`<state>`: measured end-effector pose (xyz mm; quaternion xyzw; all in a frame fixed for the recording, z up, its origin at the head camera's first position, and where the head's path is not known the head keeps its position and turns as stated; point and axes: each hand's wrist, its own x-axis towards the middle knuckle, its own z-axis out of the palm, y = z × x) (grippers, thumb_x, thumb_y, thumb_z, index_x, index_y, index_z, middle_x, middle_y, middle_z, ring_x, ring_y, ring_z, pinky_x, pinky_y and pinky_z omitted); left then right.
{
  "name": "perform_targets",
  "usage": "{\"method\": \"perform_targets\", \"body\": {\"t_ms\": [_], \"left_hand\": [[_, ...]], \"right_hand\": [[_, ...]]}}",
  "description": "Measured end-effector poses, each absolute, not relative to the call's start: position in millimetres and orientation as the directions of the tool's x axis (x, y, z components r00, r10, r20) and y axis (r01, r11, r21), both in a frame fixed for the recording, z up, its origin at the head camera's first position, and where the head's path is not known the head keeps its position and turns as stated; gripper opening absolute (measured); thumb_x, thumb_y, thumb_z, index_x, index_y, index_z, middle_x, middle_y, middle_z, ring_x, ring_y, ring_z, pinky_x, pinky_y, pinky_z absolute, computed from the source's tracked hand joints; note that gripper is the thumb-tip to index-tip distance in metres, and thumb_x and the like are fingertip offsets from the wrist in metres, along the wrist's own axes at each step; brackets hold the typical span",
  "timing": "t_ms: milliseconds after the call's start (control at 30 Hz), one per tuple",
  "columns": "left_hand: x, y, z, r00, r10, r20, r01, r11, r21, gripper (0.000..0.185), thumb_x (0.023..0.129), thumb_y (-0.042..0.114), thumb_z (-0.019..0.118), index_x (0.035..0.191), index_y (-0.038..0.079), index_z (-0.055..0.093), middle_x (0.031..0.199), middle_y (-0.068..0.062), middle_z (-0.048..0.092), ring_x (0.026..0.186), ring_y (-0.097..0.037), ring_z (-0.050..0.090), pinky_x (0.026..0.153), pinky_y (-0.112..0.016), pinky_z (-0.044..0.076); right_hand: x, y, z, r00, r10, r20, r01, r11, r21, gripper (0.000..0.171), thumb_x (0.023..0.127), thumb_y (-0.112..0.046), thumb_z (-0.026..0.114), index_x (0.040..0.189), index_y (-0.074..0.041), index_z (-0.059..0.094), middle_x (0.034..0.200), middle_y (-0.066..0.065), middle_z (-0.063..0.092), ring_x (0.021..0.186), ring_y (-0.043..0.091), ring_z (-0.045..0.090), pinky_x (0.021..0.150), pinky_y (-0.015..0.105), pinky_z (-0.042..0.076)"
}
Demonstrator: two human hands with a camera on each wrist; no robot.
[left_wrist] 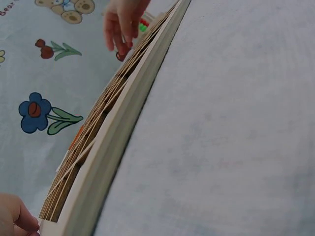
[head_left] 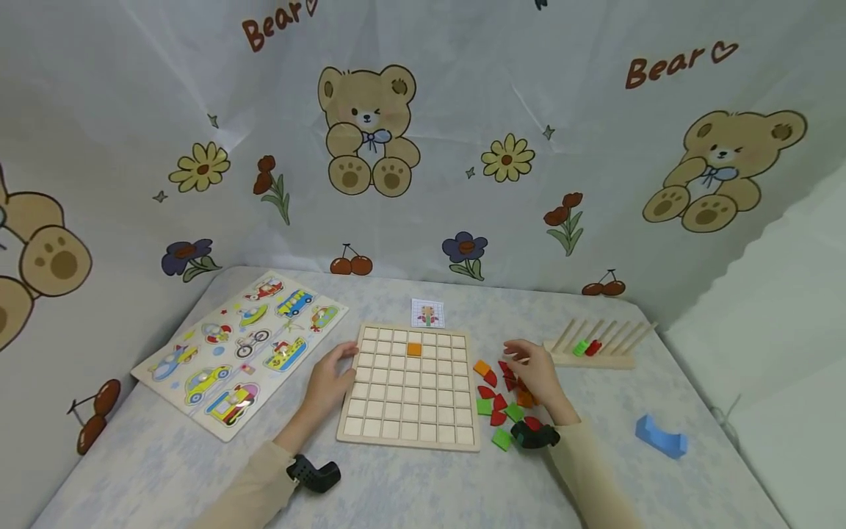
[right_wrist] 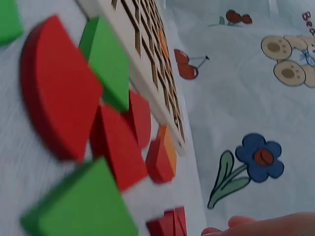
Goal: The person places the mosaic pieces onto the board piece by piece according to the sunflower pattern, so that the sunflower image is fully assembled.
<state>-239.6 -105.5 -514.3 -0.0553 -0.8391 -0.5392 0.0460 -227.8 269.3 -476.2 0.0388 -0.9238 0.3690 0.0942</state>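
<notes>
A wooden grid board [head_left: 410, 393] lies on the table with one orange square [head_left: 414, 350] in an upper cell. My left hand [head_left: 333, 375] holds its left edge, fingers bent against the frame; in the left wrist view that hand [left_wrist: 15, 216] meets the board's corner. To the right of the board are loose green, orange and red blocks, among them a red quarter-round block [right_wrist: 59, 88] and a green block [right_wrist: 81, 204]. Over the far part of this pile hovers my right hand [head_left: 537, 371], fingers loosely bent, no block visible in them.
Behind the board lies a small pattern card [head_left: 427, 314]. A vehicle puzzle board [head_left: 241, 353] is at the left. At the right stand a wooden peg rack [head_left: 595, 358] with green and red pieces and a blue curved block [head_left: 661, 436]. A bear-print cloth [head_left: 436, 220] hangs behind.
</notes>
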Motion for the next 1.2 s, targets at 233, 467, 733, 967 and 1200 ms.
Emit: {"method": "perform_targets", "body": {"t_ms": [233,467,733,967,1200], "left_hand": [[-235.7,-105.7,-514.6,-0.990,0.037,0.136,0.139,0.410,0.902,0.051,0.080,-0.001,0.055,0.130,0.008,0.055,0.123,-0.011,0.063,0.126,-0.028,0.051,0.111,-0.045,0.031],[-234.3,-106.4,-515.2,-0.991,0.040,0.127,0.132,0.410,0.902,0.051,0.080,-0.002,0.056,0.130,0.008,0.055,0.123,-0.010,0.063,0.127,-0.027,0.050,0.112,-0.046,0.031],[-233.9,-105.0,-516.6,-0.991,0.041,0.131,0.136,0.407,0.903,0.051,0.080,-0.002,0.056,0.130,0.007,0.055,0.122,-0.011,0.063,0.126,-0.028,0.051,0.111,-0.046,0.031],[-234.7,-104.1,-515.8,-0.990,0.038,0.139,0.142,0.418,0.897,0.049,0.081,-0.002,0.056,0.129,0.006,0.055,0.121,-0.011,0.063,0.124,-0.028,0.052,0.110,-0.047,0.033],[-236.0,-105.8,-515.3,-0.988,0.039,0.151,0.153,0.417,0.896,0.049,0.080,-0.001,0.056,0.129,0.006,0.056,0.121,-0.011,0.064,0.122,-0.028,0.053,0.108,-0.047,0.035]], "right_hand": [[-225.4,305.7,-482.8,-0.998,-0.026,0.056,-0.059,0.682,-0.729,0.038,0.083,0.011,0.060,0.121,0.008,0.058,0.109,0.026,0.065,0.093,0.034,0.061,0.076,0.040,0.056],[-225.0,311.0,-489.7,-0.999,-0.044,0.009,-0.033,0.596,-0.802,0.040,0.084,0.007,0.062,0.124,0.005,0.058,0.111,0.026,0.065,0.080,0.020,0.057,0.058,0.023,0.052],[-223.1,313.1,-492.7,-0.997,-0.063,0.032,-0.063,0.588,-0.807,0.040,0.084,0.003,0.065,0.124,0.002,0.059,0.114,0.025,0.065,0.080,0.018,0.057,0.060,0.021,0.051],[-224.4,312.3,-497.7,-0.991,-0.113,0.075,-0.129,0.606,-0.785,0.038,0.084,0.002,0.066,0.122,0.001,0.061,0.113,0.022,0.067,0.082,0.014,0.058,0.070,0.018,0.049],[-226.8,312.3,-500.5,-0.991,-0.099,0.085,-0.126,0.565,-0.815,0.037,0.085,0.003,0.065,0.121,0.007,0.059,0.112,0.027,0.065,0.079,0.007,0.056,0.068,0.016,0.049]]}}
